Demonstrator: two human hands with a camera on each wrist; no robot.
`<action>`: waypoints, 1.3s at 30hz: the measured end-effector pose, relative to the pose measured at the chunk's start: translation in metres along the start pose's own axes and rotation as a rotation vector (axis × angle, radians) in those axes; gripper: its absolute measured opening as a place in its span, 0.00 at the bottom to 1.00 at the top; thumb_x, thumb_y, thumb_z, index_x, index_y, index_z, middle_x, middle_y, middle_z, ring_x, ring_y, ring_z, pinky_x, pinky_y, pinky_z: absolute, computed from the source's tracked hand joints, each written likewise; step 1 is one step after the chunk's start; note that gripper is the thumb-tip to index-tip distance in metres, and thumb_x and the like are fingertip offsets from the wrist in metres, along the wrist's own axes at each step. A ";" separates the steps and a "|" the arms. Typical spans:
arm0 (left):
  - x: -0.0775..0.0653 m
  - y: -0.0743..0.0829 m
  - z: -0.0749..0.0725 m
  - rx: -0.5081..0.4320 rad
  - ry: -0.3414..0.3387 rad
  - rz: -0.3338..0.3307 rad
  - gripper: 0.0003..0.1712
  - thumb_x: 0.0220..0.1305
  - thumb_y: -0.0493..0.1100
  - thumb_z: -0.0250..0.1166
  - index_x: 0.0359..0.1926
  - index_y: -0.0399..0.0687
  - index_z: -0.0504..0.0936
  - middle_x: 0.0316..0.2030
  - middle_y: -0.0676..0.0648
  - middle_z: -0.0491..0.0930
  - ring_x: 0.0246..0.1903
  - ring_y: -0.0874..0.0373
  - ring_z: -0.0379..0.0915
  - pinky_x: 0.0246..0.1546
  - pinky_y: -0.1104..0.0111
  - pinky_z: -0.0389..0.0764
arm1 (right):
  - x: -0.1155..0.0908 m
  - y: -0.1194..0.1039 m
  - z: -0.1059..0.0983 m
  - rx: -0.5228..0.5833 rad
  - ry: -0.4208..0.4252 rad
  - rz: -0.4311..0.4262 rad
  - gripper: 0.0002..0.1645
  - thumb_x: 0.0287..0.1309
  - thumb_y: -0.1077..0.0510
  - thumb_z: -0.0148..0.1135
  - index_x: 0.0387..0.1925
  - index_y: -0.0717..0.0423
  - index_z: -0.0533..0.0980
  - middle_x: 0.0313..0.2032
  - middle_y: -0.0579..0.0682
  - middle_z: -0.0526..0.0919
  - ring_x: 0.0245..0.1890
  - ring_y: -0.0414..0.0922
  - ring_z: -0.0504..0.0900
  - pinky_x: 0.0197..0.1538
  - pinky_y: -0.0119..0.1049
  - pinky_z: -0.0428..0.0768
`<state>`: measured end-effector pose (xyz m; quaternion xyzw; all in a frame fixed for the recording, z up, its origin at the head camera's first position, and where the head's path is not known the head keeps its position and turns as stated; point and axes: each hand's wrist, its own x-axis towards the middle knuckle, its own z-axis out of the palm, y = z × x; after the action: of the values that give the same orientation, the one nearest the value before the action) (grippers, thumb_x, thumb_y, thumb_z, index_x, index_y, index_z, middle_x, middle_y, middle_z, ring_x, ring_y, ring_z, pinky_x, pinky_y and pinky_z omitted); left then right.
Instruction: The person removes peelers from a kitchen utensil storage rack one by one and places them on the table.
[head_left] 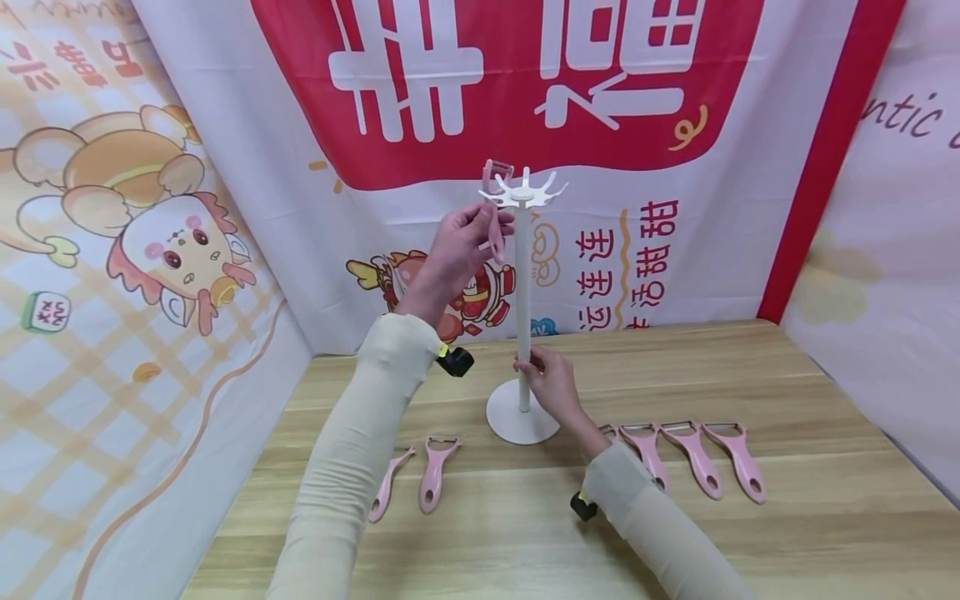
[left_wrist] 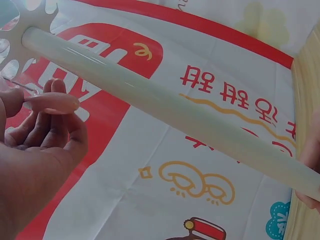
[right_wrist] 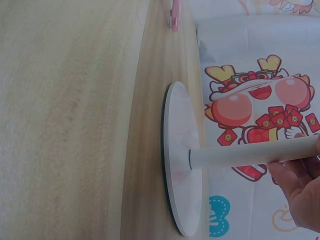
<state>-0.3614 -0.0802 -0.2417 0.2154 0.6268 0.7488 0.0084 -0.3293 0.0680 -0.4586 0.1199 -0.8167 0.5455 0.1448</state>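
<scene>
A white stand (head_left: 523, 292) with a round base (head_left: 517, 429) and a ring of hooks (head_left: 525, 196) on top stands upright on the table. My left hand (head_left: 461, 242) pinches a pink peeler (head_left: 495, 237) by its handle beside the hooks, the peeler's blade end pointing up. In the left wrist view, that peeler (left_wrist: 52, 103) lies between thumb and fingers, its blade end near the hook ring (left_wrist: 32, 17). Lower down, my right hand (head_left: 553, 383) holds the pole just above the base. The right wrist view shows those fingers (right_wrist: 285, 175) against the pole (right_wrist: 240, 154).
Two pink peelers (head_left: 435, 475) lie left of the base, one partly behind my left sleeve (head_left: 345, 450). Several more peelers (head_left: 701, 462) lie in a row on the right, partly covered by my right forearm. Printed cloth (head_left: 712, 275) hangs behind the wooden table (head_left: 495, 542).
</scene>
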 end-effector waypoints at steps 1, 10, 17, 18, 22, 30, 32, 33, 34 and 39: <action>0.000 0.000 -0.001 0.006 0.019 -0.004 0.17 0.73 0.51 0.54 0.48 0.45 0.80 0.52 0.45 0.80 0.53 0.52 0.77 0.64 0.58 0.77 | 0.000 0.000 0.000 -0.001 -0.001 0.002 0.10 0.65 0.61 0.63 0.44 0.61 0.82 0.39 0.55 0.88 0.43 0.50 0.86 0.52 0.47 0.86; -0.005 -0.004 -0.011 -0.023 0.128 -0.037 0.25 0.70 0.54 0.58 0.62 0.46 0.76 0.49 0.45 0.79 0.51 0.54 0.78 0.57 0.64 0.82 | 0.000 0.001 0.001 -0.010 0.004 0.008 0.11 0.64 0.61 0.63 0.45 0.63 0.82 0.39 0.56 0.88 0.42 0.50 0.86 0.52 0.47 0.86; -0.012 -0.010 -0.019 -0.010 0.133 -0.056 0.21 0.71 0.49 0.58 0.60 0.46 0.77 0.46 0.46 0.80 0.47 0.56 0.78 0.47 0.71 0.86 | 0.000 0.001 0.001 -0.012 -0.005 0.017 0.11 0.65 0.60 0.63 0.45 0.62 0.82 0.40 0.56 0.88 0.43 0.50 0.86 0.53 0.47 0.86; -0.013 -0.011 -0.020 -0.003 0.135 -0.059 0.21 0.71 0.49 0.58 0.60 0.46 0.77 0.46 0.46 0.80 0.47 0.55 0.78 0.46 0.71 0.86 | 0.000 0.001 0.001 -0.013 -0.006 0.021 0.11 0.65 0.60 0.63 0.45 0.61 0.82 0.40 0.56 0.88 0.43 0.50 0.86 0.53 0.47 0.86; -0.017 -0.013 -0.023 0.035 0.148 -0.077 0.21 0.70 0.47 0.59 0.60 0.45 0.76 0.45 0.47 0.79 0.47 0.56 0.77 0.53 0.65 0.84 | 0.000 0.001 0.002 -0.014 -0.007 0.026 0.11 0.65 0.60 0.63 0.46 0.61 0.82 0.41 0.56 0.88 0.44 0.50 0.86 0.54 0.46 0.86; -0.028 -0.019 -0.036 0.135 0.196 -0.132 0.22 0.71 0.47 0.59 0.61 0.42 0.76 0.42 0.47 0.79 0.43 0.55 0.74 0.51 0.66 0.81 | 0.001 0.000 0.003 -0.018 -0.005 0.041 0.11 0.65 0.59 0.62 0.46 0.60 0.82 0.42 0.56 0.88 0.44 0.50 0.87 0.54 0.45 0.86; -0.033 -0.021 -0.040 0.188 0.199 -0.135 0.21 0.70 0.48 0.60 0.58 0.44 0.78 0.42 0.48 0.79 0.40 0.57 0.75 0.46 0.70 0.82 | 0.001 0.001 0.003 -0.017 -0.004 0.041 0.11 0.65 0.59 0.63 0.46 0.59 0.82 0.42 0.56 0.88 0.45 0.50 0.87 0.54 0.45 0.86; -0.035 -0.023 -0.042 0.197 0.195 -0.132 0.20 0.70 0.49 0.60 0.57 0.43 0.78 0.41 0.47 0.79 0.38 0.57 0.75 0.44 0.70 0.82 | 0.001 0.001 0.003 -0.016 -0.003 0.041 0.11 0.65 0.59 0.63 0.46 0.59 0.82 0.42 0.56 0.88 0.45 0.50 0.87 0.54 0.45 0.86; -0.036 -0.024 -0.044 0.202 0.192 -0.130 0.20 0.70 0.49 0.60 0.56 0.43 0.78 0.40 0.47 0.79 0.37 0.57 0.76 0.42 0.71 0.82 | 0.001 0.001 0.004 -0.016 -0.001 0.041 0.11 0.65 0.60 0.63 0.46 0.59 0.82 0.42 0.56 0.88 0.45 0.50 0.87 0.54 0.45 0.86; -0.045 -0.028 -0.053 0.156 0.177 -0.128 0.17 0.70 0.44 0.60 0.53 0.38 0.78 0.36 0.46 0.78 0.32 0.57 0.75 0.35 0.70 0.82 | 0.001 0.002 0.004 -0.020 0.005 0.025 0.11 0.65 0.60 0.63 0.46 0.61 0.82 0.42 0.57 0.88 0.44 0.51 0.87 0.53 0.46 0.86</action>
<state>-0.3461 -0.1366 -0.2886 0.1081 0.6940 0.7117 -0.0160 -0.3316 0.0654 -0.4610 0.1070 -0.8232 0.5395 0.1412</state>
